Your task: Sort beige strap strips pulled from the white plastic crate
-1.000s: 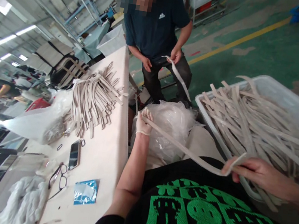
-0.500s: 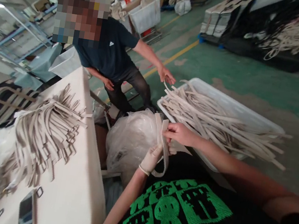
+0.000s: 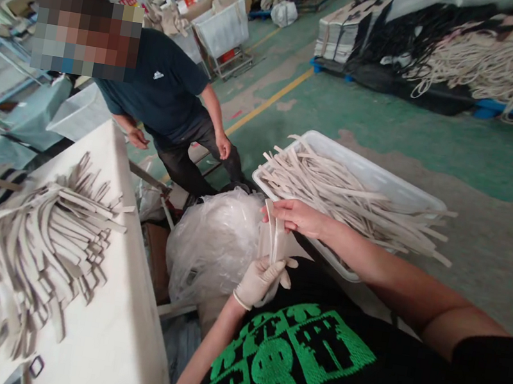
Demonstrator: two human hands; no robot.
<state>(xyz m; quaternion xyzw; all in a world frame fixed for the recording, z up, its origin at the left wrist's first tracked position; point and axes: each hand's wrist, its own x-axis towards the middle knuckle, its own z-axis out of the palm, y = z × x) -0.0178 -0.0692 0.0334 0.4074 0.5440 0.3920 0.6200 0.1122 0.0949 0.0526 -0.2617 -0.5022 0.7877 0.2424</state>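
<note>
A beige strap (image 3: 274,241) is folded double in front of my chest. My gloved left hand (image 3: 262,280) grips its lower, folded part. My bare right hand (image 3: 295,215) pinches its two upper ends together. Just behind my right hand stands a white plastic bin (image 3: 376,174) filled with several loose beige straps (image 3: 334,191).
A white table (image 3: 117,332) at the left carries a heap of folded straps (image 3: 40,235). A clear plastic bag (image 3: 215,237) bulges between table and bin. Another person in a dark shirt (image 3: 160,92) stands beyond the table. Stacks and tangled straps (image 3: 491,60) lie on the green floor behind.
A second ago I held the strap stretched out between both hands. My hands have come together and the strap is now folded double. The other person has drawn a hand back from the bin.
</note>
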